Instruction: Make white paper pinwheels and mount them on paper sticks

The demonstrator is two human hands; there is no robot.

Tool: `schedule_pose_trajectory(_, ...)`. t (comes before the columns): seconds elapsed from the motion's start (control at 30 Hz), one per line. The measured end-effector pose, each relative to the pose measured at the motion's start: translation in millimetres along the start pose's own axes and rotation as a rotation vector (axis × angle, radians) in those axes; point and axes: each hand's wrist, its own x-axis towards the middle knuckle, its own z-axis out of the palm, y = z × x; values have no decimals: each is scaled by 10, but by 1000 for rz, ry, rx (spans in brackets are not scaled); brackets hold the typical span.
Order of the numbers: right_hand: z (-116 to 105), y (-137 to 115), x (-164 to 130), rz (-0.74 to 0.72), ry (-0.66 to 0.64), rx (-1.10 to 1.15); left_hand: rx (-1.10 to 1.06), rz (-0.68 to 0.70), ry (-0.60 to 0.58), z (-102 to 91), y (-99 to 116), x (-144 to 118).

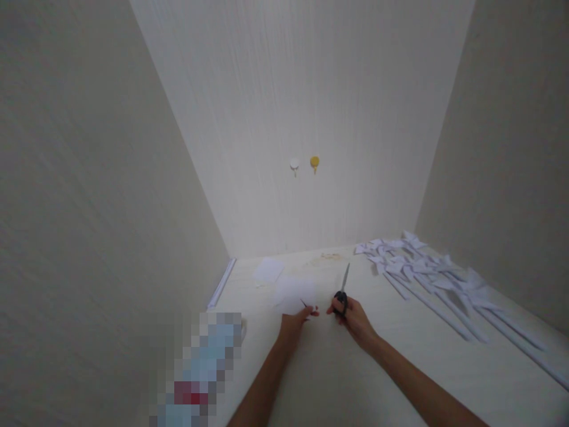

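1. Head view: the right hand (353, 317) is wrapped around the black handles of a pair of scissors (343, 290), fingers through the loops. The blades look pressed together and point away from the person, toward the back wall (302, 118).
2. The left hand (297, 320) pinches the near edge of a white paper sheet (293, 295) between thumb and fingertips. The sheet lies flat on the table (338, 367), just beyond the hand and just left of the scissors.
3. By my reading the step in hand is lining paper and scissors up for a cut — the blades have not yet met the sheet. The next move would call for opening the blades and bringing the pinched edge between them, with the left hand keeping the sheet steady.
4. Both forearms reach forward from the bottom of the frame and converge, the hands close together but apart, low over the table.
5. Farther out: a second small paper piece (268, 270) near the back left corner, a heap of folded white paper strips (427, 273) spreading along the right side, and two wall hooks (304, 164) — one white, one yellow.
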Motion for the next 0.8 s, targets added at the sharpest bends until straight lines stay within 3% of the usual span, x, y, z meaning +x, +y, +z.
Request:
schedule_pose_trajectory(0.17,-31,4,16,-42,90,68,239,134,-177,6,-17,-57)
schedule_pose_trajectory(0.33,-105,10,58,-80,225,43,313,107,-284,19,-114,-58)
schedule_pose_trajectory(0.43,-122,12,68,-84,228,21,297,102,-318,28,-133,-49)
schedule_pose_trajectory(0.53,-116,0,60,-88,212,-14,260,80,-286,44,-103,-27)
schedule_pose_trajectory(0.8,-60,-56,19,-104,151,-123,4,49,-26,-3,-47,85)
